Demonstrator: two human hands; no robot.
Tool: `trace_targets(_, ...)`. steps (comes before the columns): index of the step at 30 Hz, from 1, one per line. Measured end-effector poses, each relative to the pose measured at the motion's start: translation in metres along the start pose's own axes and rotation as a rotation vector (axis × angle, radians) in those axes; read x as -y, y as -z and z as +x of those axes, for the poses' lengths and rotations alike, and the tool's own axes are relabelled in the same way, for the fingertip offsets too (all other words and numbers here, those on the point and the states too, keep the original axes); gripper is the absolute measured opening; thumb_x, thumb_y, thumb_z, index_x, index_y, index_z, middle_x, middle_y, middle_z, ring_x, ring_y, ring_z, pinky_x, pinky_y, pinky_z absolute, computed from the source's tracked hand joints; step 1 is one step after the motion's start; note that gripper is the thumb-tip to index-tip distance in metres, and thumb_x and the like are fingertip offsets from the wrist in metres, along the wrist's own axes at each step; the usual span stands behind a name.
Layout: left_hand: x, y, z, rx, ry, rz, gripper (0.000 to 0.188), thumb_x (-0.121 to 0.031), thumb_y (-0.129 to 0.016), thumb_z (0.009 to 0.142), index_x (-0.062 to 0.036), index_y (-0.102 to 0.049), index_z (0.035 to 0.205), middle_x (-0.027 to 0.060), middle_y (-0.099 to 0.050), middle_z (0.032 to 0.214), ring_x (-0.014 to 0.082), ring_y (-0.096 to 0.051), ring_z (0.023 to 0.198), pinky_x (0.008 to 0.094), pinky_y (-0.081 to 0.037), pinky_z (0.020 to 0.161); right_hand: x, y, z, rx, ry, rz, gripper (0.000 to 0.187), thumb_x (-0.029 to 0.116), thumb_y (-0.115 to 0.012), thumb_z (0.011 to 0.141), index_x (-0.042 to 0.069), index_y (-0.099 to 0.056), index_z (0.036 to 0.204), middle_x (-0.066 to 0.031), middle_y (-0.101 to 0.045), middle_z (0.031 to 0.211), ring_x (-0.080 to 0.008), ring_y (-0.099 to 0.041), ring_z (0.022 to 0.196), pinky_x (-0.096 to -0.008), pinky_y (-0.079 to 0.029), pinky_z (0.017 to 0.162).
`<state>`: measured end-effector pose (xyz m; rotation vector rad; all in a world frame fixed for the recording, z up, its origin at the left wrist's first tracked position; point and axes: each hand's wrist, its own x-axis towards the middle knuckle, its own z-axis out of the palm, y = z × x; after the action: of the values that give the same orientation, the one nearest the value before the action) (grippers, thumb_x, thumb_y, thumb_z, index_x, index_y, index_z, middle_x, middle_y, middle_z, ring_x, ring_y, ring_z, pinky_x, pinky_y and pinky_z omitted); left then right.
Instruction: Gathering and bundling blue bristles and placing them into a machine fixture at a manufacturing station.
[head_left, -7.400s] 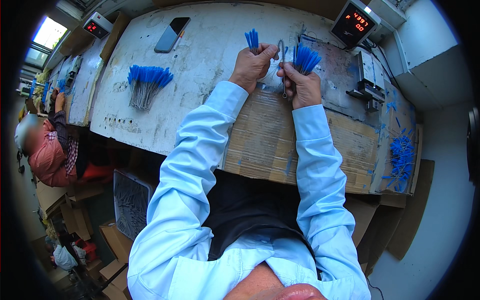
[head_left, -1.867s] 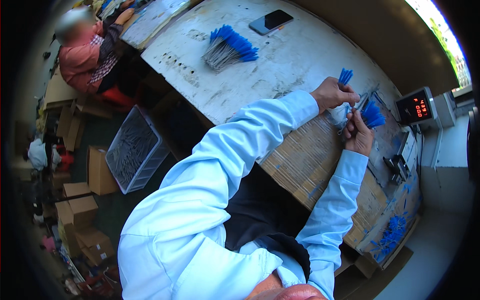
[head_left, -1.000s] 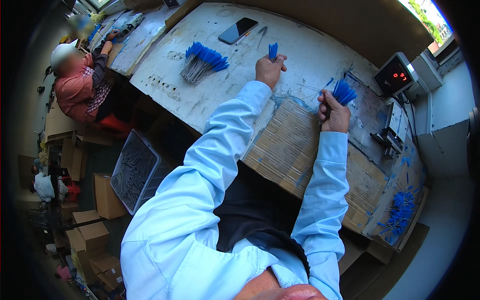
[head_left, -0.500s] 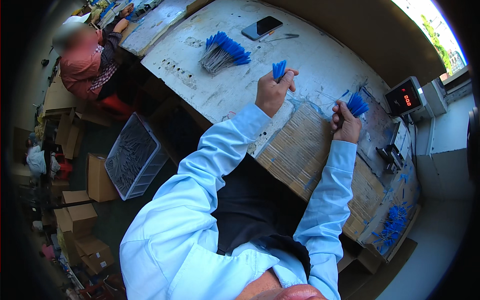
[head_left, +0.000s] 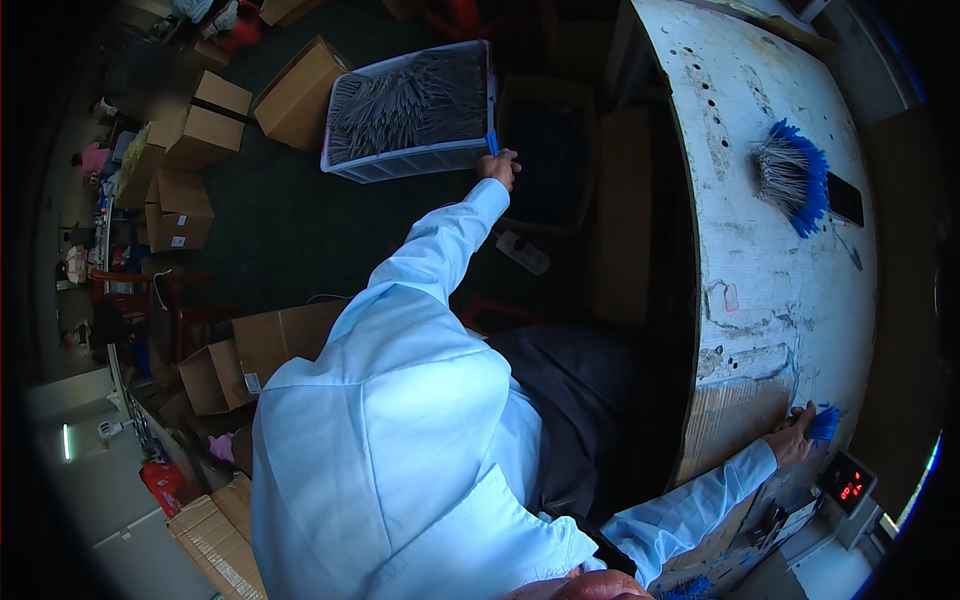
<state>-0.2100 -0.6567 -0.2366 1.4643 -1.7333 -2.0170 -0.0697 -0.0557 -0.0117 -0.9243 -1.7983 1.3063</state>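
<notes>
My left hand [head_left: 499, 170] is stretched out to the near right corner of a white plastic crate [head_left: 400, 167]. It is closed on a small bunch of blue-tipped thin rods [head_left: 492, 143], whose blue ends stick up above the fingers. Thin grey rods [head_left: 415, 100] fill the crate. Over on the workbench [head_left: 735, 270], my right hand [head_left: 793, 437] is closed round another bunch of blue-tipped thin rods [head_left: 824, 423], with the blue ends fanned out beyond the fingers. Farther along the bench lies a big pile of blue-tipped rods [head_left: 788, 175].
A dark bin [head_left: 545, 150] stands between crate and bench, with a white power strip [head_left: 523, 252] on the floor nearby. A phone [head_left: 845, 200] lies beyond the pile. Near my right hand are a corrugated cardboard sheet [head_left: 730, 415] and a red-digit display [head_left: 847, 483]. Cardboard boxes [head_left: 300, 95] stand leftward.
My view has swung left. My left hand has moved from above the bench down to the crate with its blue-tipped rods. My right hand stays at the bench with its bunch.
</notes>
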Motion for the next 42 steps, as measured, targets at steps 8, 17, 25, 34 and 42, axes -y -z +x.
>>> trace_targets(8,0.042,0.115,0.182,-0.409,-0.093,0.734,0.034,-0.034,-0.063,0.094,-0.0019,-0.071,0.098,0.0200,-0.072,0.097,0.0364,-0.071,0.094,0.0447,-0.054,0.086,-0.028,-0.010,0.020,-0.004,0.298,-0.299,0.029,0.030,-0.074,0.091,0.002,-0.076,0.099,-0.0039,-0.065,0.068,-0.0112,-0.051,0.054,-0.0277,-0.040,0.050)
trace_targets(17,-0.012,0.093,0.241,-0.323,-0.297,1.053,0.037,-0.030,-0.056,0.097,-0.0182,-0.059,0.132,0.0183,-0.063,0.126,0.0408,-0.060,0.117,0.0482,-0.046,0.102,-0.019,-0.049,0.025,0.076,0.498,-1.016,0.038,0.038,-0.069,0.093,0.006,-0.072,0.113,-0.0171,-0.073,0.103,-0.0245,-0.071,0.086,-0.0367,-0.054,0.077)
trace_targets(25,-0.035,0.048,0.271,-0.084,-0.223,1.176,0.052,-0.011,-0.041,0.099,-0.0380,-0.050,0.142,0.0135,-0.049,0.147,0.0374,-0.049,0.134,0.0491,-0.039,0.112,-0.006,-0.051,0.019,0.037,0.572,-1.222,0.037,0.039,-0.065,0.095,0.007,-0.071,0.113,-0.0169,-0.073,0.099,-0.0323,-0.071,0.087,-0.0402,-0.054,0.077)
trace_targets(34,-0.022,0.033,0.321,-0.074,-0.211,1.319,0.049,-0.016,-0.043,0.098,-0.0318,-0.050,0.143,0.0160,-0.052,0.143,0.0387,-0.051,0.131,0.0492,-0.041,0.111,-0.014,-0.052,0.023,0.025,0.530,-1.287,0.039,0.040,-0.063,0.095,0.009,-0.065,0.117,-0.0194,-0.071,0.096,-0.0378,-0.070,0.084,-0.0442,-0.054,0.074)
trace_targets(42,-0.029,0.065,0.295,-0.552,-0.476,0.856,0.045,-0.013,-0.055,0.095,-0.0164,-0.053,0.140,0.0171,-0.057,0.137,0.0383,-0.060,0.120,0.0446,-0.049,0.102,-0.016,-0.064,0.016,0.047,0.512,-1.291,0.040,0.043,-0.062,0.094,0.012,-0.065,0.119,-0.0203,-0.070,0.100,-0.0412,-0.069,0.089,-0.0466,-0.054,0.076)
